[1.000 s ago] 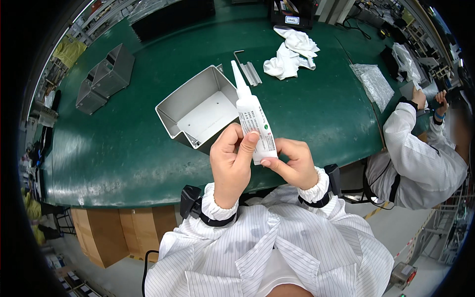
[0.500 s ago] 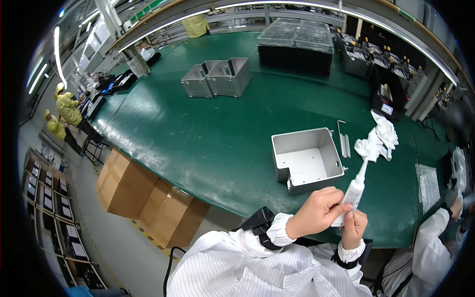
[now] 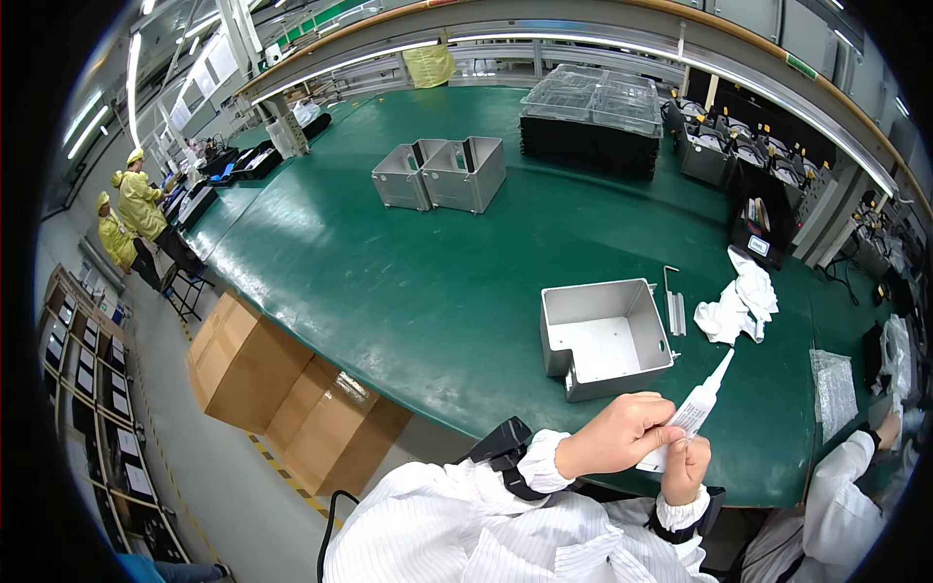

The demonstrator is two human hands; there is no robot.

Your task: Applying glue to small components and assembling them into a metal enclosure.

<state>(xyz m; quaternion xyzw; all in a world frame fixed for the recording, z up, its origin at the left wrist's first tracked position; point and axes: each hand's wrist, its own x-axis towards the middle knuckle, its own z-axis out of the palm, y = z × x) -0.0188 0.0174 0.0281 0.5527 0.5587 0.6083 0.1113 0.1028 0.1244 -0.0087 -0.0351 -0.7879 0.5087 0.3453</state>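
A white squeeze tube [image 3: 692, 412] with a long tapered nozzle is gripped between both of my hands, tilted so its nozzle points up and to the right. My left hand [image 3: 614, 435] pinches the tube's body from the left. My right hand [image 3: 686, 462] is closed on its lower end. Just beyond my left hand stands a grey metal box [image 3: 604, 342], its top uncovered and a notch cut in its near left corner. A hex key [image 3: 668, 291] and a small grey metal strip [image 3: 677, 315] lie right of the box. A crumpled white cloth [image 3: 741, 303] rests beyond the nozzle.
Similar grey boxes [image 3: 439, 177] stand farther back on the green table [image 3: 389, 282]. Clear plastic trays [image 3: 593, 97] are stacked at the back. A black bin [image 3: 763, 219] and bubble wrap [image 3: 834, 384] lie right. Cardboard boxes [image 3: 258, 360] stand off the left edge. A co-worker's sleeve [image 3: 846, 486] shows right.
The tube has tilted further to the right, with both hands still on it. The whole scene sits slightly lower in the picture.
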